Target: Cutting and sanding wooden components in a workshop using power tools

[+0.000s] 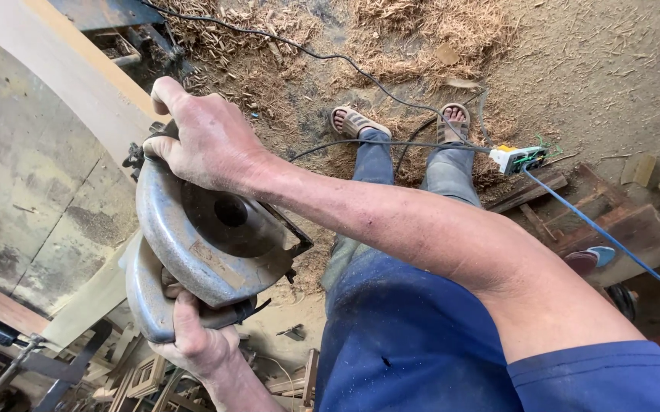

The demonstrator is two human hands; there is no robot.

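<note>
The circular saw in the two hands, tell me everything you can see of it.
The circular saw is a worn, dull grey metal power tool with a rounded blade guard, a dark round hub at its centre and scratched, dusty surfaces. It is held up off the floor, tilted on its side against a curved pale wooden board. The right hand grips its upper end and the left hand clasps the lower handle. The blade itself is hidden.

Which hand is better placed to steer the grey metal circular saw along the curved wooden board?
Probably the right hand: it grips the grey metal circular saw at the end beside the curved wooden board. The left hand holds the far end, away from it.
</note>
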